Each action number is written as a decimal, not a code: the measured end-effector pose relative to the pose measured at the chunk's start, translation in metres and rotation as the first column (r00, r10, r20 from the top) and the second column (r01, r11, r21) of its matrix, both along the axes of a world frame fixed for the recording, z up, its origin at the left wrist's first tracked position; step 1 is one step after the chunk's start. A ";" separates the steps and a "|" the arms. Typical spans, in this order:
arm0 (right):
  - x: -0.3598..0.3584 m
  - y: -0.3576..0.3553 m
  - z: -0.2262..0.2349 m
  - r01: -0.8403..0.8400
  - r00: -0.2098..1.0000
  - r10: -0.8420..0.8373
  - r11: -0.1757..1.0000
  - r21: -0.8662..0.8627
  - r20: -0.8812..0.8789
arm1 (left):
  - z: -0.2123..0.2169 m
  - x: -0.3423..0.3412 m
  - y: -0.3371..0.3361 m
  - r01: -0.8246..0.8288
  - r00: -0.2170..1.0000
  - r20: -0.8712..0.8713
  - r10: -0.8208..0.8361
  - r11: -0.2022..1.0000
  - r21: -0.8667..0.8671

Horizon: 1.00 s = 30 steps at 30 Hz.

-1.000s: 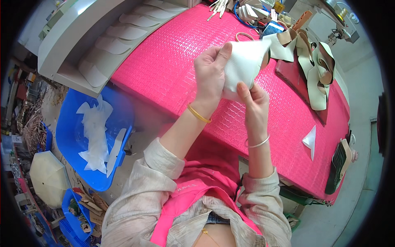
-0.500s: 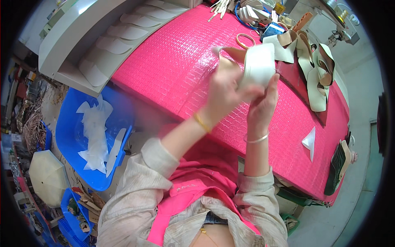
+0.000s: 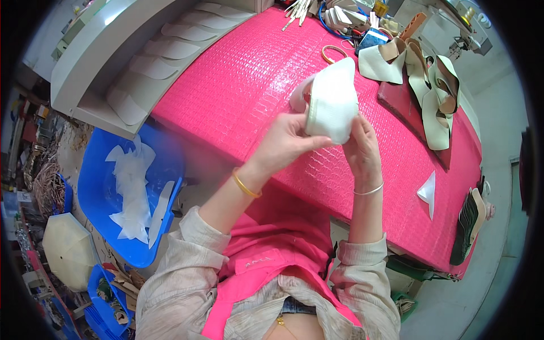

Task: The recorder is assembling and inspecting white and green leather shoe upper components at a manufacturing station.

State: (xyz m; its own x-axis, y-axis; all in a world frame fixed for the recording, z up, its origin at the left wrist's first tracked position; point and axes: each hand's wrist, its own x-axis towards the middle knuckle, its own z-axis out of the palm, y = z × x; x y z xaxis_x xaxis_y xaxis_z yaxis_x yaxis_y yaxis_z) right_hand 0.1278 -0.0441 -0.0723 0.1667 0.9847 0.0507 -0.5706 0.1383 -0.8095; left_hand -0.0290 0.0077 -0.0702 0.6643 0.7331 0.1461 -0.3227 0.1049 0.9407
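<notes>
Maybe the white shoe piece point(image 3: 333, 102) could slip and fall, since it is held up in the air above the pink desk point(image 3: 238, 85) and only gripped along its lower edge. It looks soft and bendy, so it might be creased if it is squeezed too hard. If it is dropped to the left, it could land in the blue bin point(image 3: 99, 187) beside the desk, where other white scraps are kept.

The left hand point(image 3: 286, 141) is closed around the piece, with the thumb pressed on the front of it and the fingers curled behind. The right hand point(image 3: 362, 148) is half closed, and the piece's lower right side is pinched by its fingertips. Nothing else is touched by either hand.
</notes>
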 end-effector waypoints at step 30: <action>0.017 0.085 0.027 0.396 0.587 -0.328 0.914 0.091 0.740 | 0.010 0.011 0.007 -0.121 0.950 -0.287 0.125 0.992 0.030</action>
State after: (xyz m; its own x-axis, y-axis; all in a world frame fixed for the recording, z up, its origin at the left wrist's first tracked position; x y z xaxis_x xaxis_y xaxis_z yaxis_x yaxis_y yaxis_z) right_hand 0.1444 0.0407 -0.0451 0.4518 0.8574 0.2464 0.2910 0.1195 -0.9492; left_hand -0.0181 0.0151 -0.0601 0.5843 0.8110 -0.0289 -0.0479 0.0701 0.9964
